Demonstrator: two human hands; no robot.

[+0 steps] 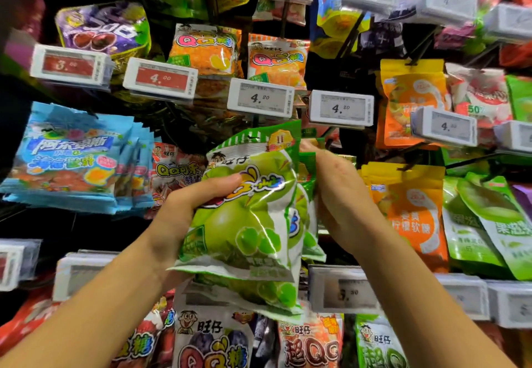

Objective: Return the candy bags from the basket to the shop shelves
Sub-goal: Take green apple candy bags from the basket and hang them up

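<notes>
Mid-task, by my reading: the left hand (184,209) grips a glossy green apple-print candy bag (244,223) not yet hung, the right hand (334,192) pinches its top edge before the shelf pegs, basket unseen

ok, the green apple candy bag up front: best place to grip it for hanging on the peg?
Probably the flat top seal of the green apple candy bag, pinched from the right. The left hand already grips its puffy middle from the left, thumb across the front; the right hand is at the upper right edge. The belly is inflated and glossy, so likely slippery.
</notes>
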